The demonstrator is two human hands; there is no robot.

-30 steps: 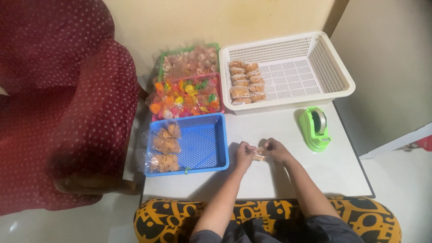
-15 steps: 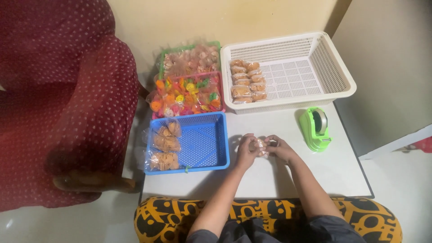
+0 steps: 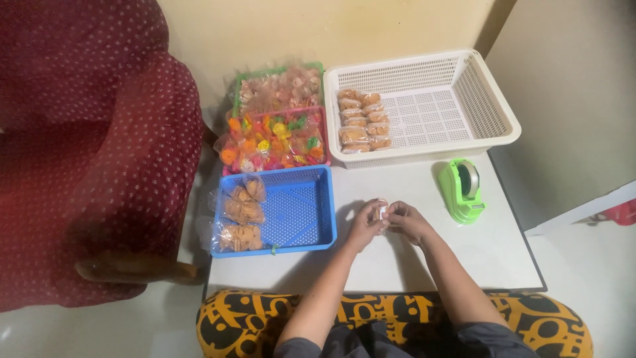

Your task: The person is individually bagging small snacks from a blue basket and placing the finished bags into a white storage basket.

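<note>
Turned upright since half a second ago, small snack packet (image 3: 379, 211) now pinched between both sets of fingertips, above the white table (image 3: 490, 252). Left hand (image 3: 365, 224) and right hand (image 3: 405, 220) clenched around it, thumbs meeting at its top. Just left, blue tray (image 3: 298, 212) holding bagged crackers (image 3: 242, 222); to the right, green tape dispenser (image 3: 463, 189); beyond, white basket (image 3: 477, 99) with finished packets (image 3: 361, 121).
</note>
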